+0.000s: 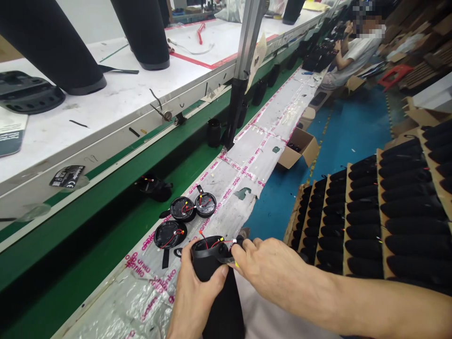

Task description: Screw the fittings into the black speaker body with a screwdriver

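Note:
Near the bottom centre stands a long black fabric-covered cylinder [222,306] with an open rim, red wires and small white and yellow connectors at its top. My left hand [197,287] is wrapped round its upper end, the thumb on the near side. At the right side of the rim, my right hand [257,263] is closed, its fingers pinched by the white connector; what they hold is mostly hidden. Several short black round parts with red wires, one of them the black cup [169,234], sit just beyond on the plastic-covered ledge [243,193].
A green conveyor [116,221] runs along the left, carrying a black part [154,187]. Above it is a white bench [116,103] with black cylinders. Racks of black cylinders [413,207] and an open carton [298,148] stand right. A person [360,54] sits farther along.

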Demonstrator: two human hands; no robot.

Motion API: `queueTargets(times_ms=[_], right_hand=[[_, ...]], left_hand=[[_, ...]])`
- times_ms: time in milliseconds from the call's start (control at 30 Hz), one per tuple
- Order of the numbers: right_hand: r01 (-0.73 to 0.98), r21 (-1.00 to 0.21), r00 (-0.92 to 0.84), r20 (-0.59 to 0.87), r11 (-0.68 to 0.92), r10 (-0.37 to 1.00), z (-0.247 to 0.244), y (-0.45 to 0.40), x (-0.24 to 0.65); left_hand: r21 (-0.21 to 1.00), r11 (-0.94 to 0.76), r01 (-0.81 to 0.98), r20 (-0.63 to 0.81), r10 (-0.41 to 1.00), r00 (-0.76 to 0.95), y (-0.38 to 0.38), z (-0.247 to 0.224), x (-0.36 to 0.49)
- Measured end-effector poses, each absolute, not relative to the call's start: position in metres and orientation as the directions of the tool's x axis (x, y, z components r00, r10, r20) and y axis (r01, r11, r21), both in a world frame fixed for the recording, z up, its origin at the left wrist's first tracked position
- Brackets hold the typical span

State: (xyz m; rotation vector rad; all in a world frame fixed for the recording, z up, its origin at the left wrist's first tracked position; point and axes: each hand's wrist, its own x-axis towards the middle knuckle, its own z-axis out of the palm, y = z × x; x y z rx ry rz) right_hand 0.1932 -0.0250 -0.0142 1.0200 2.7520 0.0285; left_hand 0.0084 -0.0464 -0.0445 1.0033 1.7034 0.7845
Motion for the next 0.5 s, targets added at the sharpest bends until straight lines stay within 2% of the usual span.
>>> queueTargets(times_ms=[100,267,500], right_hand=[[0.682,0.05,-0.714,-0.171,0.729,0.679,-0.014,-0.019,0.192],[0.699,-0.034,-0.709,-0.158,0.714,0.687,-0.011,-0.011,0.198],[0.693,-0.012,-0.714,-0.152,0.721,0.684,-0.006,-0.015,0.204]], left_hand=[[0.864,0.445,0.237,-0.417,0.895,-0.158,-0.045,-0.052,0.003],[0.9,0.425,0.095,-0.423,0.905,-0.042,-0.044,-0.053,0.002],[0.913,0.4,0.073,-0.396,0.916,-0.064,-0.046,-0.051,0.004]])
